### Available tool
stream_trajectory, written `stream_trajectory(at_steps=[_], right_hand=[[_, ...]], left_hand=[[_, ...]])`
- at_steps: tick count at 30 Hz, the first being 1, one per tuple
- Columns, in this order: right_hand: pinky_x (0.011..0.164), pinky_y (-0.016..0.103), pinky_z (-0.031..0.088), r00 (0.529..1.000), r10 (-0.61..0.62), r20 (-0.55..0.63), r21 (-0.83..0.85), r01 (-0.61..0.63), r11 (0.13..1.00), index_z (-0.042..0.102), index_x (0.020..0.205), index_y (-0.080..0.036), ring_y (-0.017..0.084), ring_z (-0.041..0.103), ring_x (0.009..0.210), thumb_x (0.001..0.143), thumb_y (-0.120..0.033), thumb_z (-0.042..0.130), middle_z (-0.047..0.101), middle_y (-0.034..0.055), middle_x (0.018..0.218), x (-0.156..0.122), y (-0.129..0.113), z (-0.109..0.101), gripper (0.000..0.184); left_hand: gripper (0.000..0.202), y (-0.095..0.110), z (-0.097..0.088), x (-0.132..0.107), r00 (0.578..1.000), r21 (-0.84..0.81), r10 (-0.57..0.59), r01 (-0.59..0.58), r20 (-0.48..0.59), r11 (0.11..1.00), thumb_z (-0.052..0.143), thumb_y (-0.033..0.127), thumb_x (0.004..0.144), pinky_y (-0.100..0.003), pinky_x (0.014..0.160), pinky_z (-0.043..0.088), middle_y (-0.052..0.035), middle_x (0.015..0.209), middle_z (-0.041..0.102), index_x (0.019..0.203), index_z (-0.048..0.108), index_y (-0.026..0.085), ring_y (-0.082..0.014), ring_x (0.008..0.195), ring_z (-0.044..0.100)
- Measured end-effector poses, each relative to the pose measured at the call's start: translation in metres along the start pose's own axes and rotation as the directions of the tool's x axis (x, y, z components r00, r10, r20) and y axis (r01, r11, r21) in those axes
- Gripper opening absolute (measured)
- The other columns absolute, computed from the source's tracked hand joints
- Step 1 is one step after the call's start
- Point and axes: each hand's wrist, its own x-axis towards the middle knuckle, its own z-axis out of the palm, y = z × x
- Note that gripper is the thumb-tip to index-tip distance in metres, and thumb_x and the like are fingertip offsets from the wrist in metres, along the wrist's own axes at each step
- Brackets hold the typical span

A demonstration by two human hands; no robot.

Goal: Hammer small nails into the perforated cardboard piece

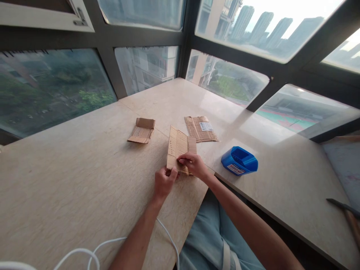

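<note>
A folded piece of cardboard with rows of small holes stands tilted near the counter's front edge. My left hand pinches its lower left corner between thumb and fingers. At its lower middle, the closed fingers of my right hand press against the cardboard's face; whatever they pinch is too small to make out. Just behind lies a flat cardboard sheet bearing a white label. Further left rests a smaller bent cardboard piece with its ends folded up.
On the right stands a blue plastic bin with a label on its front. A hammer-like tool lies at the far right edge. White cable loops across the lower left. Windows border the stone counter.
</note>
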Motion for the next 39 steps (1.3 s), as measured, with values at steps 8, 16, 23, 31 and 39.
stream_trajectory(at_steps=[8,16,23,31,39], right_hand=[[0.073,0.033,0.050,0.994,-0.108,0.025,-0.101,0.110,0.989,0.079,0.089,-0.025,0.020,0.066,0.079,0.088,-0.021,0.053,0.073,0.0058,0.085,-0.006,-0.003,-0.003,0.026],[0.083,0.035,0.050,0.935,-0.287,0.210,-0.208,0.330,0.921,0.076,0.102,-0.025,0.022,0.065,0.095,0.094,-0.014,0.045,0.072,0.0089,0.102,-0.003,-0.002,-0.011,0.034],[0.080,0.033,0.051,0.966,-0.214,0.143,-0.320,0.250,0.914,0.070,0.113,-0.020,0.022,0.065,0.092,0.092,-0.022,0.062,0.070,0.0093,0.099,-0.001,-0.004,-0.012,0.023],[0.070,0.028,0.050,0.941,-0.329,0.078,-0.217,0.338,0.916,0.076,0.095,-0.020,0.018,0.065,0.081,0.096,-0.014,0.053,0.070,0.0076,0.088,0.006,-0.007,-0.013,0.024],[0.065,0.030,0.053,0.975,0.096,-0.201,-0.065,-0.111,0.992,0.075,0.090,-0.018,0.017,0.066,0.068,0.082,-0.019,0.061,0.071,0.0041,0.076,0.023,0.016,-0.040,0.016]], left_hand=[[0.023,0.012,0.010,0.005,0.998,0.163,-0.052,0.047,0.029,0.985,0.064,0.028,0.079,-0.028,0.042,0.050,-0.0076,0.047,0.065,0.068,0.076,0.012,-0.0229,0.041,0.064],[0.025,0.009,0.010,0.008,0.995,0.100,-0.102,0.100,0.020,0.990,0.065,0.027,0.080,-0.026,0.041,0.052,-0.0063,0.045,0.064,0.063,0.075,0.012,-0.0206,0.039,0.062],[0.024,0.010,0.013,0.006,0.994,0.079,-0.108,0.109,-0.016,0.991,0.068,0.032,0.078,-0.024,0.040,0.053,-0.0033,0.047,0.065,0.065,0.074,0.012,-0.0182,0.041,0.064],[0.035,0.006,0.011,0.006,0.993,0.144,-0.115,0.116,-0.017,0.983,0.061,0.038,0.080,-0.026,0.043,0.056,-0.0067,0.047,0.066,0.059,0.071,0.011,-0.0209,0.043,0.066],[0.036,0.003,0.012,0.006,0.989,-0.011,-0.089,0.089,-0.118,0.996,0.063,0.044,0.075,-0.028,0.041,0.056,-0.0082,0.050,0.067,0.060,0.068,0.012,-0.0224,0.043,0.066]])
